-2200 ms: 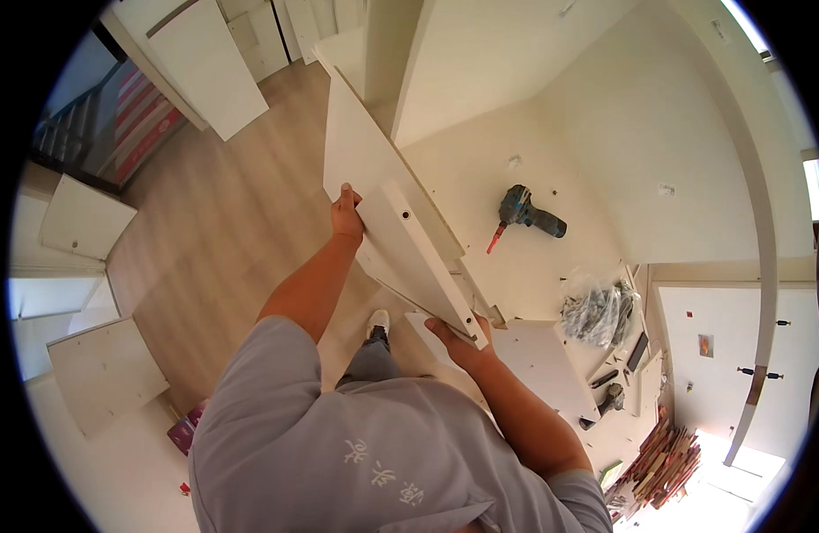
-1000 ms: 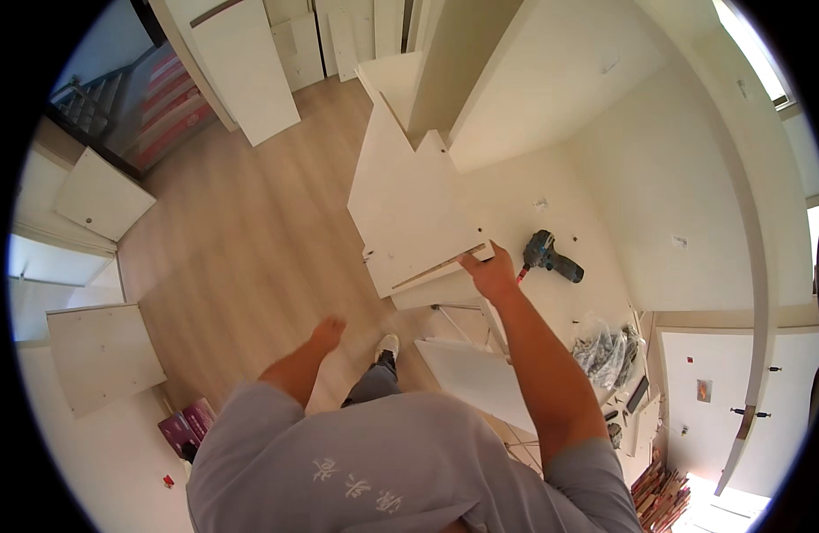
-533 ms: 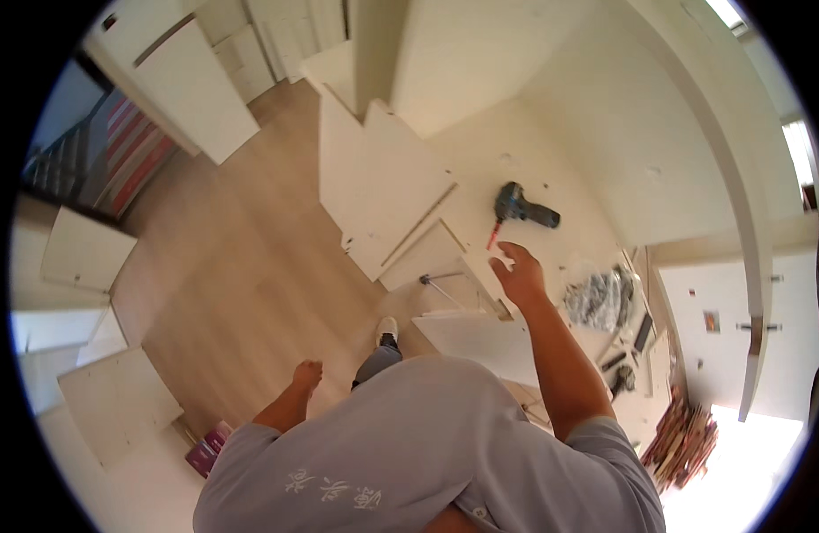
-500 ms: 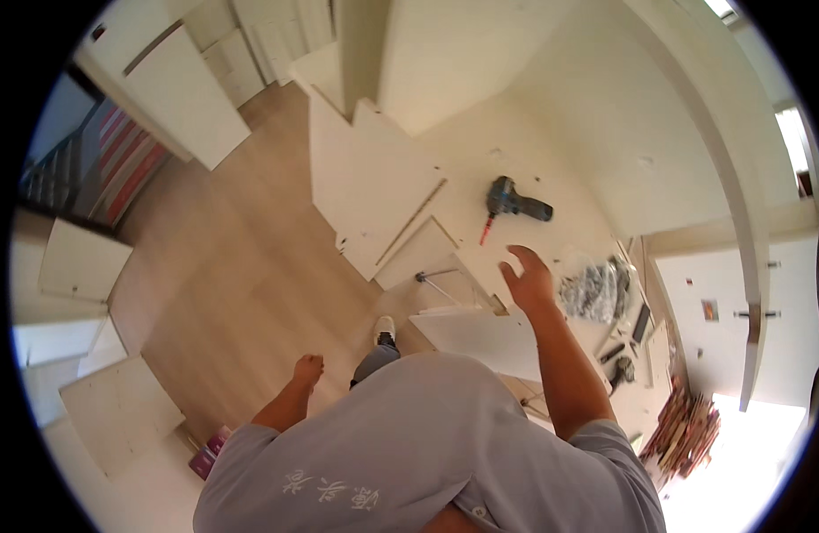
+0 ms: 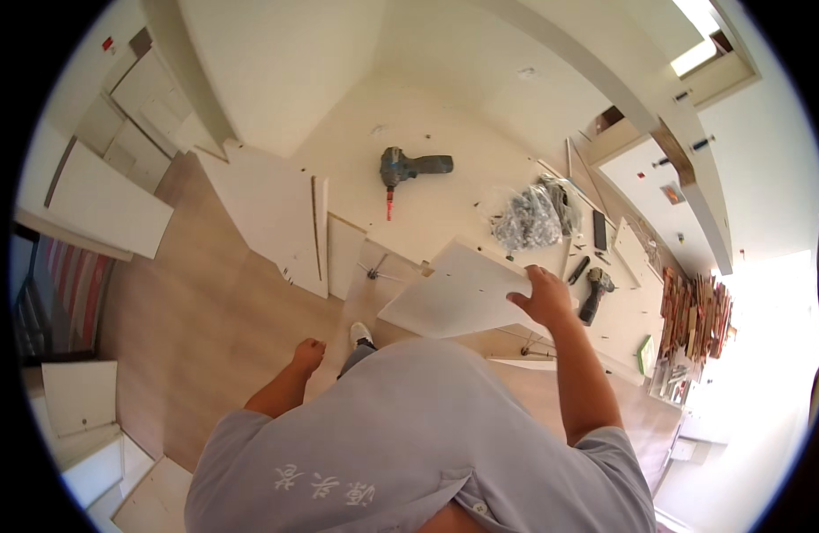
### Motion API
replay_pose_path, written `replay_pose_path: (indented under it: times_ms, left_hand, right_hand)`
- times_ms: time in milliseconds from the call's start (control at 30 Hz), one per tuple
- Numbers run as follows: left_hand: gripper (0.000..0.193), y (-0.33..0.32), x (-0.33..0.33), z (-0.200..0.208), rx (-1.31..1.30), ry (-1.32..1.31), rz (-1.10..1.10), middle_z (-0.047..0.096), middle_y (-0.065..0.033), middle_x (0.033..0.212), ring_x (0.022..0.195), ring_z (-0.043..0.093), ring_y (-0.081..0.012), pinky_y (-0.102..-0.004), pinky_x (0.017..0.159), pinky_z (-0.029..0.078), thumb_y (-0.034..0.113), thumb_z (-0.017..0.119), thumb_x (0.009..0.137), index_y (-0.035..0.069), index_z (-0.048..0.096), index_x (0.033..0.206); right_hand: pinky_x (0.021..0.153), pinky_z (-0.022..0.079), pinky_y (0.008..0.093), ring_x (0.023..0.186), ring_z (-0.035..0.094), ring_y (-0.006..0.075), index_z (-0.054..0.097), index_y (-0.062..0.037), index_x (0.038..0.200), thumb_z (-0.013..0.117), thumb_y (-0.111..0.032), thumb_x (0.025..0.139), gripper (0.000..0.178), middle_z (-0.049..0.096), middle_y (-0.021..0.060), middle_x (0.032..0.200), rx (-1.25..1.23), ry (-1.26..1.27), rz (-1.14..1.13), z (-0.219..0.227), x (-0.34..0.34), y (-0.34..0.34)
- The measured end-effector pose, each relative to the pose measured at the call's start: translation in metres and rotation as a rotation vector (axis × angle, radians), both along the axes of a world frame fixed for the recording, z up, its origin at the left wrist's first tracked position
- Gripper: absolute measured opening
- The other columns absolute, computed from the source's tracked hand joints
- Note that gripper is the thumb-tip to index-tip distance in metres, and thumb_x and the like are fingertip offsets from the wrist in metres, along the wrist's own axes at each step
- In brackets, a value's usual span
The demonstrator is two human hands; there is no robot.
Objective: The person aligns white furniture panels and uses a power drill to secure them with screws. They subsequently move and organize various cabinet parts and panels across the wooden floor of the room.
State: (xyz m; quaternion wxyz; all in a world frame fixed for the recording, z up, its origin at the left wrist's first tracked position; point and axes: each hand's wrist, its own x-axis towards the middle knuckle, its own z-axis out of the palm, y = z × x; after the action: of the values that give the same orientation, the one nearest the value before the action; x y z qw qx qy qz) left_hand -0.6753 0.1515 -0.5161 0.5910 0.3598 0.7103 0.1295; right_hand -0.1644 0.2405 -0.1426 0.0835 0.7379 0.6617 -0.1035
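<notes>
My right hand [image 5: 544, 298] grips the upper right edge of a small white panel [image 5: 467, 289], its thumb lying over the panel's face. The panel is tilted at the near edge of a large white board [image 5: 338, 129]. My left hand [image 5: 310, 354] hangs at my side above the floor, fingers curled, with nothing visible in it. A drill driver with a red bit [image 5: 405, 167] lies on the large board. To the right of it is a clear plastic bag of hardware [image 5: 529, 218]. A second drill [image 5: 596, 298] lies just right of my right hand.
A black marker-like tool [image 5: 579, 269] and a dark bar [image 5: 600, 231] lie near the bag. Metal legs [image 5: 374, 269] stand below the board's edge. Tall white cabinet panels [image 5: 276, 62] rise beyond. Wood strips [image 5: 696, 315] are stacked at right. Wood-look floor [image 5: 205, 311] spreads at left.
My view has turned to the right. My right hand, open in the air before, has come down onto the small white panel's edge, and the panel shows more of its face. My left hand stays low.
</notes>
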Motion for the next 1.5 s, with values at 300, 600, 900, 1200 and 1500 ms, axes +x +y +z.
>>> replay_pose_path:
  times_ms: [300,600,900,1200,1500]
  left_hand:
    - [0.037,0.023,0.069,0.036,0.161,0.065,-0.476,0.071,-0.0190,0.103,0.101,0.068,-0.0349,-0.0448,0.088,0.053,0.033,0.071,0.088,0.002,0.068,0.108]
    - [0.072,0.000,0.250,0.060,0.611,0.057,-1.011,0.056,-0.0164,0.143,0.132,0.052,-0.0346,-0.0439,0.109,0.045,0.026,0.081,0.077,0.013,0.052,0.142]
    - [0.045,-0.076,0.379,0.011,0.557,0.230,-0.960,0.062,-0.0153,0.133,0.120,0.060,-0.0353,-0.0455,0.100,0.050,0.024,0.081,0.078,0.021,0.069,0.121]
    - [0.027,-0.055,0.459,0.030,0.679,0.158,-1.376,0.074,-0.0093,0.097,0.093,0.069,-0.0343,-0.0435,0.082,0.055,0.036,0.079,0.080,0.022,0.076,0.103]
    - [0.032,-0.051,0.533,0.356,0.739,-0.163,-1.130,0.069,-0.0147,0.079,0.064,0.062,-0.0257,-0.0354,0.063,0.050,0.030,0.085,0.079,0.007,0.074,0.099]
  right_hand:
    - [0.084,0.054,0.0445,0.097,0.067,0.0308,0.066,-0.0085,0.092,0.077,-0.053,0.081,0.047,0.068,0.0085,0.096,-0.025,0.048,0.068,-0.018,-0.014,-0.105]
    - [0.076,0.052,0.0422,0.087,0.066,0.0270,0.067,-0.0126,0.085,0.086,-0.046,0.069,0.042,0.066,0.0038,0.087,0.114,0.166,0.055,-0.022,0.126,-0.211]
    - [0.082,0.054,0.0416,0.088,0.069,0.0277,0.070,-0.0162,0.088,0.089,-0.034,0.068,0.032,0.070,0.0021,0.087,0.214,0.331,0.063,-0.055,0.272,-0.316]
    - [0.072,0.055,0.0419,0.080,0.070,0.0332,0.072,-0.0115,0.084,0.094,-0.030,0.063,0.036,0.071,0.0090,0.081,0.406,0.518,-0.105,-0.044,0.368,-0.376]
    - [0.123,0.025,0.0441,0.142,0.038,0.0259,0.031,-0.0026,0.155,0.077,-0.027,0.089,0.083,0.040,0.0125,0.156,1.690,0.425,-0.508,0.055,0.505,-0.425]
